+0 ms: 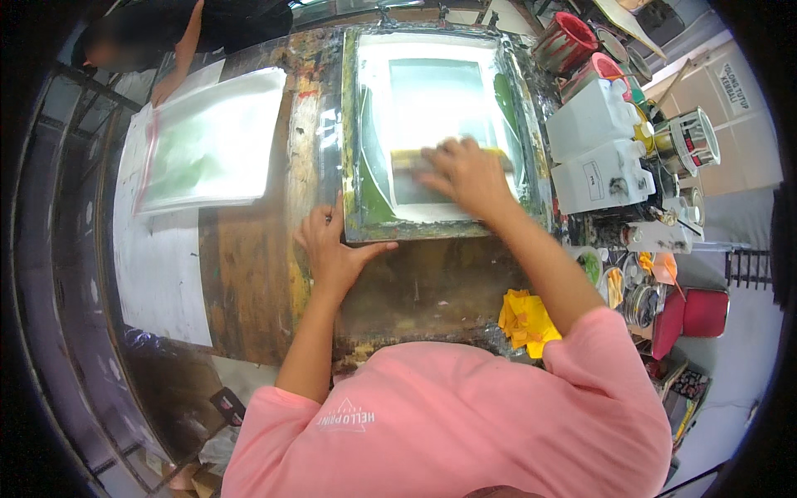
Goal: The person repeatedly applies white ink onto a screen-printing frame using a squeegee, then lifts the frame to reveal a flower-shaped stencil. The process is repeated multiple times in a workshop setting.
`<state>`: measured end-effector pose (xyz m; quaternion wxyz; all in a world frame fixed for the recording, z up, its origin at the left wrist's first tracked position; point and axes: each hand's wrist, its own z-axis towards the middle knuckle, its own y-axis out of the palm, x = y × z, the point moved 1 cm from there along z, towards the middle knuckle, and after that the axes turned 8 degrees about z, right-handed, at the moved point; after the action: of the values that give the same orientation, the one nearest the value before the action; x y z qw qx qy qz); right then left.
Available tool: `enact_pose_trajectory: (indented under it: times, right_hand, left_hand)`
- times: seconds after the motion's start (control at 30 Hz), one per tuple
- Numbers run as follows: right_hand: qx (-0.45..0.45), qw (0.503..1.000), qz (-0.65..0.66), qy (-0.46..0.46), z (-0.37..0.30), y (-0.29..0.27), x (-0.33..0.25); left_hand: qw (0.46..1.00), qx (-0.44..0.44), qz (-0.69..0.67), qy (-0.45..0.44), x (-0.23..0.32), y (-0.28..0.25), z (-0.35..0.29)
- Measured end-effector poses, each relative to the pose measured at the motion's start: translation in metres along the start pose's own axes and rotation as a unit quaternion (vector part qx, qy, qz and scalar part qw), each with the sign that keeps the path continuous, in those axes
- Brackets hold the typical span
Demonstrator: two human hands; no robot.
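Squeegee [415,159] sits across the middle of the printing screen [440,133], and your right hand [466,173] is closed over its top edge, fingers curled on the handle, so the blade presses flat into the mesh. Green ink [374,199] is pooled along the left side and near corner of the screen. Your left hand [332,249] is spread flat on the near left corner of the frame, thumb pointing along the bottom rail; looks like that's to pin the frame down so it doesn't skid on the counter [249,274] while you drag.

Off to your left there's a stack of clear plastic sheets [212,141] with a greenish print showing, resting on white paper, and another person's arm [178,58] reaches toward it from the far side. To the right, well apart from the screen, are white jugs [598,149], a red bucket [564,41] and small tins. A yellow rag [525,319] lies by your right elbow, handy for wiping, I'd guess.
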<state>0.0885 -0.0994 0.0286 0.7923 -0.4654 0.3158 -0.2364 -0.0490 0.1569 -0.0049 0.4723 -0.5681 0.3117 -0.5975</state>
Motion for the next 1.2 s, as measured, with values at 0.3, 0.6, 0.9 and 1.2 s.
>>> enact_pose_trajectory:
  times: [0.3,0.6,0.9,1.2]
  right_hand:
    - [-0.088,0.994,0.036,0.046,0.205,-0.007,0.136]
    - [-0.017,1.000,-0.024,0.001,0.118,0.018,0.099]
    - [-0.127,0.989,-0.001,0.073,-0.028,-0.065,-0.056]
    - [0.219,0.966,-0.118,-0.063,0.039,-0.146,-0.074]
  left_hand:
    - [0.997,0.063,-0.031,0.042,-0.001,-0.001,0.001]
    - [0.991,0.104,-0.046,0.074,-0.003,0.004,-0.001]
    - [0.995,0.041,-0.088,0.012,0.007,-0.008,-0.002]
    - [0.844,0.180,-0.504,0.033,0.066,-0.065,0.044]
